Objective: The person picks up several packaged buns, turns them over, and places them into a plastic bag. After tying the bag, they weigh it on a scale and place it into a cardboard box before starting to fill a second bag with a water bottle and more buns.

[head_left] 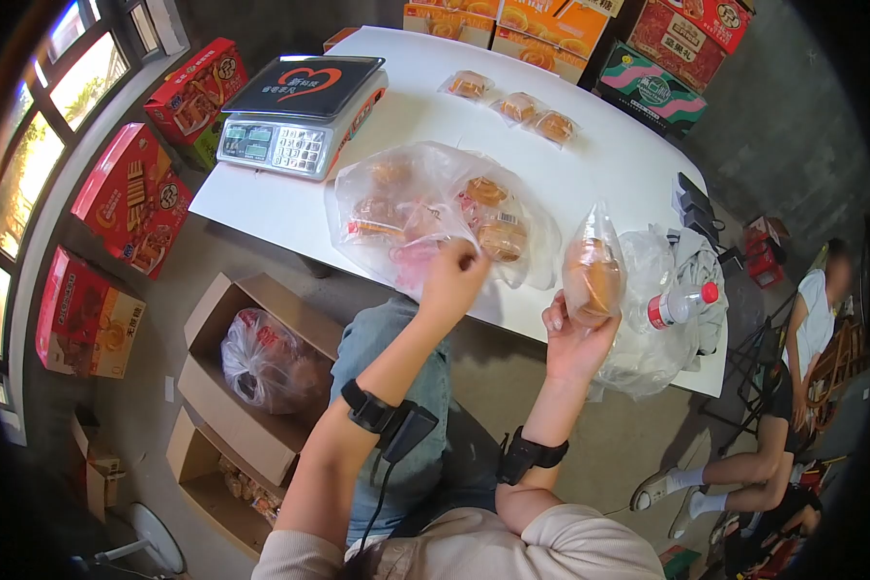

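My right hand (582, 346) holds a wrapped bread bun (593, 278) from below; its clear wrapper rises to a point at the top. My left hand (453, 280) is closed on the near edge of a large clear plastic bag (437, 166) lying on the white table. Inside that bag are several packaged buns, among them a round bun (486, 190) and another bun (502, 237) with a label. Farther back on the table, three more wrapped buns lie apart from the bag, one bun (469, 85) to the left and a pair (536, 116) beside it.
A digital scale (302, 116) stands at the table's left end. A bottle with a red cap (681, 305) lies among crumpled plastic bags (638, 348) at the right. Below left are open cardboard boxes (208, 362). Gift boxes line the wall; a person (783, 406) sits at far right.
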The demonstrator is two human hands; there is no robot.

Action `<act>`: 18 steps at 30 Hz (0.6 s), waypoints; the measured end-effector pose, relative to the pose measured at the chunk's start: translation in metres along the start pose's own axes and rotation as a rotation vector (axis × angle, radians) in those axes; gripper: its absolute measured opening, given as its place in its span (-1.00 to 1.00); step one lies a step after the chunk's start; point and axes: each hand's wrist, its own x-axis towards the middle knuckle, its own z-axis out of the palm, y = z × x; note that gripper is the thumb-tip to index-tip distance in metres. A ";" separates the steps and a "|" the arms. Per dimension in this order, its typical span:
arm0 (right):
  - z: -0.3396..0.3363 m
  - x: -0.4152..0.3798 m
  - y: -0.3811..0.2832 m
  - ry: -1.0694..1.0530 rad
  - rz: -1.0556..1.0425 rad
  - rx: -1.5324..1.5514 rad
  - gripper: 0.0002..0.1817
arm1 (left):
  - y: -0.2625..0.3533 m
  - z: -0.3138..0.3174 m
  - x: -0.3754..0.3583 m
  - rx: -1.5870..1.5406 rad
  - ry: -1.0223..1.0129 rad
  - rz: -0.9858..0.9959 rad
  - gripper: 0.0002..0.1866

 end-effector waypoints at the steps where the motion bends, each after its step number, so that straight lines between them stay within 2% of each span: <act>1: -0.002 0.000 0.000 -0.031 0.001 0.039 -0.52 | 0.004 -0.006 -0.001 -0.230 0.219 0.052 -0.75; 2: -0.003 0.001 0.001 -0.029 0.000 0.040 -0.52 | 0.008 -0.014 -0.002 -0.460 0.437 0.103 -0.77; 5: -0.004 0.003 0.003 -0.003 -0.005 0.002 -0.52 | 0.009 -0.032 -0.005 -0.560 0.542 0.056 -0.77; 9: 0.003 0.001 0.006 -0.027 -0.002 -0.039 -0.52 | 0.019 -0.043 -0.006 -0.728 0.551 -0.027 -0.81; 14: 0.004 0.000 0.009 -0.052 0.023 -0.068 -0.52 | 0.009 -0.040 -0.007 -0.708 0.576 0.152 -0.83; 18: 0.009 -0.001 0.011 -0.004 0.041 -0.083 -0.53 | 0.018 -0.043 -0.012 -0.683 0.558 0.150 -0.83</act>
